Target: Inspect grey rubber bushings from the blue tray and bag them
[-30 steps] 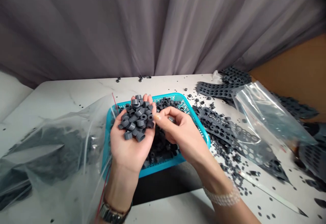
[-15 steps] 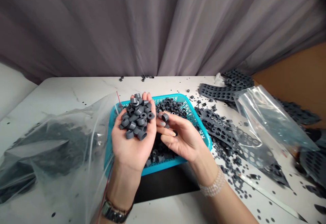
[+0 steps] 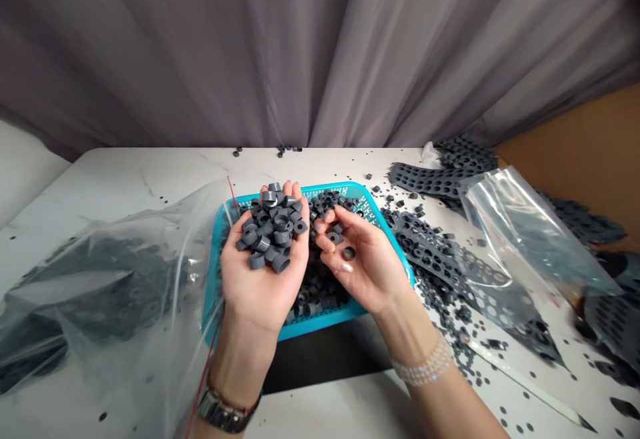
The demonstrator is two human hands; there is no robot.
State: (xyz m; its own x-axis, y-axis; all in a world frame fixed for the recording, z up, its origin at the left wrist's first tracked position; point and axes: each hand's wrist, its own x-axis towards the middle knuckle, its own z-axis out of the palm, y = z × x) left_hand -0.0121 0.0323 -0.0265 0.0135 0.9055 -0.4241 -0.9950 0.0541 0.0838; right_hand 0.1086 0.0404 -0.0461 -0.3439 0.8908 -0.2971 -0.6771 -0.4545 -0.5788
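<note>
My left hand (image 3: 260,296) is cupped palm up, holding a heap of small dark grey rubber bushings (image 3: 274,229). Beside it, my right hand (image 3: 373,266) has its fingers curled around a few loose bushings (image 3: 349,253), one lying near the palm and others at the fingers. Both hands hover over a turquoise plastic basket (image 3: 327,320). More bushings (image 3: 315,307) fill the part of the basket visible between and behind the hands; the rest is hidden by my hands.
A clear zip bag (image 3: 145,239) with dark pieces inside lies at the left, against the basket. To the right are perforated grey sheets (image 3: 425,179), an empty-looking clear bag (image 3: 540,226), scattered scraps and a white pen-like tool (image 3: 525,382). A grey curtain (image 3: 280,52) hangs behind the table.
The bushing held at my right fingertips has moved down into the curled fingers, and the right hand has turned more palm up. My left hand and its heap stay nearly in place.
</note>
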